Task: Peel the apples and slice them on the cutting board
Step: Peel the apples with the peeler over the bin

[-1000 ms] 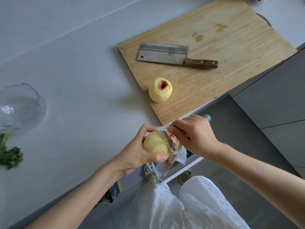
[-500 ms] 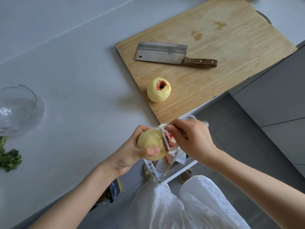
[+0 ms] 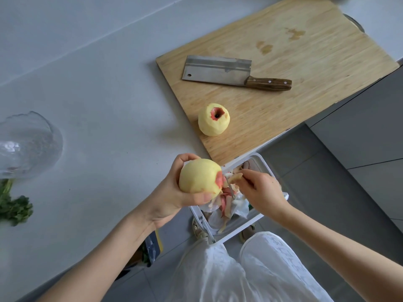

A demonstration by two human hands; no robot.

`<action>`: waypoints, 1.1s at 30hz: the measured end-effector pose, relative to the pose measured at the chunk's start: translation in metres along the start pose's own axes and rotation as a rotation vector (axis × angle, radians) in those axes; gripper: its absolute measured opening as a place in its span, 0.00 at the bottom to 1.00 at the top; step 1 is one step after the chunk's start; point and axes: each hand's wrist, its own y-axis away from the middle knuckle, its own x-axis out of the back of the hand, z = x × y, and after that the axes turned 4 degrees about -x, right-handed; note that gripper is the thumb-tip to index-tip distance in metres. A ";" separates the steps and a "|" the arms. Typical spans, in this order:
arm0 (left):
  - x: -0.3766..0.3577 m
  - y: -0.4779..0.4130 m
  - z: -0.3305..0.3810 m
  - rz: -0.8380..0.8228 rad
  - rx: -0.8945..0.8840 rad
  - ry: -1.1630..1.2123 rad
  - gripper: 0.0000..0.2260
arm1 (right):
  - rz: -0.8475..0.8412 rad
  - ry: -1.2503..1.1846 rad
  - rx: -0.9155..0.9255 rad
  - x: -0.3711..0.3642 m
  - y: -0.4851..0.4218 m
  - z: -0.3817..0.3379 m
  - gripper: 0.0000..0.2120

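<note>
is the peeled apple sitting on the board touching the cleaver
Apart. The head view shows a plain strip of bare cutting board between the peeled apple and the cleaver blade beyond it.

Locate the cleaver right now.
In the head view the cleaver lies flat on the cutting board, upper middle of frame, handle pointing right, just beyond the peeled apple that sits on the same board.
</note>
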 end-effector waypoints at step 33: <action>0.000 -0.015 -0.006 -0.073 0.361 -0.218 0.29 | -0.222 -0.539 -0.305 0.006 0.011 -0.023 0.17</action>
